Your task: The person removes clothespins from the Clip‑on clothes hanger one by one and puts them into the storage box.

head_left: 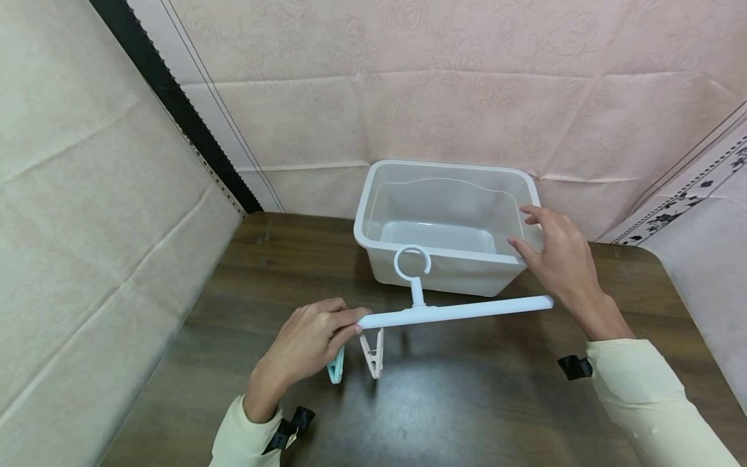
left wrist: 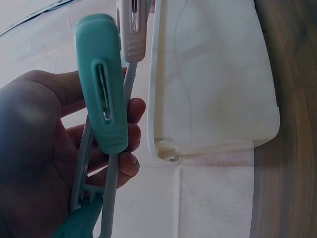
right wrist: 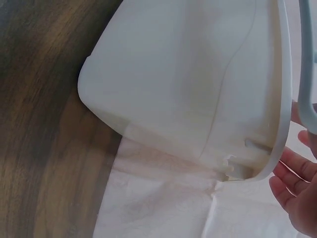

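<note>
My left hand (head_left: pixel 312 340) grips one end of a pale clip hanger (head_left: pixel 461 312), whose hook points up and whose bar stretches right in front of the bin. Two clips hang below the bar by that hand: a teal clip (left wrist: pixel 101 89) and a pinkish-white clip (head_left: pixel 373 353). In the left wrist view, the fingers curl round the hanger's frame behind the teal clip. At the right end of the white plastic bin (head_left: pixel 443 256) is my right hand (head_left: pixel 563 259), thumb and fingers spread apart over its rim. Whether they touch the rim I cannot tell.
The bin stands on a dark wooden table (head_left: pixel 262 272) against its back edge. Pale patterned cloth (head_left: pixel 455 110) hangs behind the table, with more cloth (head_left: pixel 105 259) along the left side. Dark straps sit at both sleeves.
</note>
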A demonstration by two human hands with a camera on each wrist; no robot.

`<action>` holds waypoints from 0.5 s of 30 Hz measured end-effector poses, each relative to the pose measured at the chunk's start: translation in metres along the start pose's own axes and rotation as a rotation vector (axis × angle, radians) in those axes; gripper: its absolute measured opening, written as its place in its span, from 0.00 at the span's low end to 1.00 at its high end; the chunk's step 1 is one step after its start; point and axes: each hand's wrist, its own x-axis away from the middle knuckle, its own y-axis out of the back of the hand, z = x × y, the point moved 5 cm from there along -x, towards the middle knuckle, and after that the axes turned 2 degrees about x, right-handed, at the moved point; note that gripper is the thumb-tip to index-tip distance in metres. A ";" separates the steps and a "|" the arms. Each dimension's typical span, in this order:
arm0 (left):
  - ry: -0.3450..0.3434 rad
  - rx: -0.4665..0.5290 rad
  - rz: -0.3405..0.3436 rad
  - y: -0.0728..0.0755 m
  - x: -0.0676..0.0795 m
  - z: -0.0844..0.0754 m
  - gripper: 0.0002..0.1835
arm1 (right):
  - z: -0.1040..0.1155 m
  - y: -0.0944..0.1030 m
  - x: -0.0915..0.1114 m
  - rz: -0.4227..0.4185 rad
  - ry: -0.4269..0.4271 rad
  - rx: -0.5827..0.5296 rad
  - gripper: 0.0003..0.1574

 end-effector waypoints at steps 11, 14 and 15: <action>-0.011 -0.003 -0.002 -0.001 -0.001 -0.001 0.15 | 0.007 0.008 0.007 -0.005 0.053 -0.038 0.35; -0.016 -0.007 -0.003 -0.002 -0.002 -0.002 0.14 | 0.012 0.011 0.009 -0.021 0.099 -0.045 0.34; -0.019 -0.007 -0.003 -0.002 -0.002 -0.002 0.14 | 0.014 0.012 0.010 -0.028 0.115 -0.044 0.34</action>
